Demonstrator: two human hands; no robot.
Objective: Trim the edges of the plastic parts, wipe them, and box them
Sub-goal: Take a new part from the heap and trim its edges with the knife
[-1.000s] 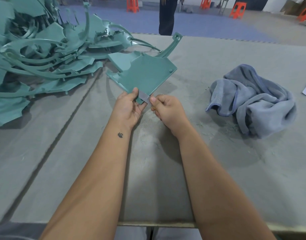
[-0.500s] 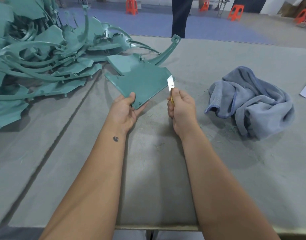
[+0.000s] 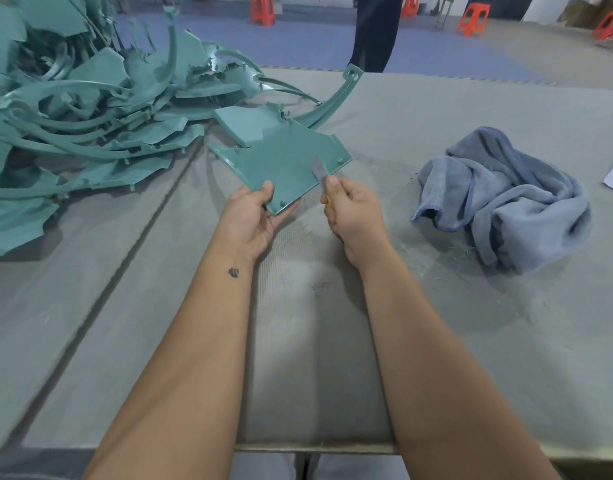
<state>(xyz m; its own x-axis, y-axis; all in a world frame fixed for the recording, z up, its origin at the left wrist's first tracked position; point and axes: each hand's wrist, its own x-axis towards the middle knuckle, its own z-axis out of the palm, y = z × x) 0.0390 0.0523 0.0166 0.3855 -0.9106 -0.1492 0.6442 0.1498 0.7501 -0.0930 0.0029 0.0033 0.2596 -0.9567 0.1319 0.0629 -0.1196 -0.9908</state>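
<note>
At centre frame, left hand pinches the plastic part; right hand grips the blade; best kept shallow along the edge, stroking away from fingers.

This looks like a workshop or a small factory. A big heap of teal green plastic parts, many curved and jagged, lies on a wide grey work table covered in grey felt. Tiny plastic shavings are scattered on the table, near a crumpled grey-blue cloth. Behind the table is a big open floor with blue mats. Little orange plastic stools stand there, and a person in dark trousers stands by the table.
</note>
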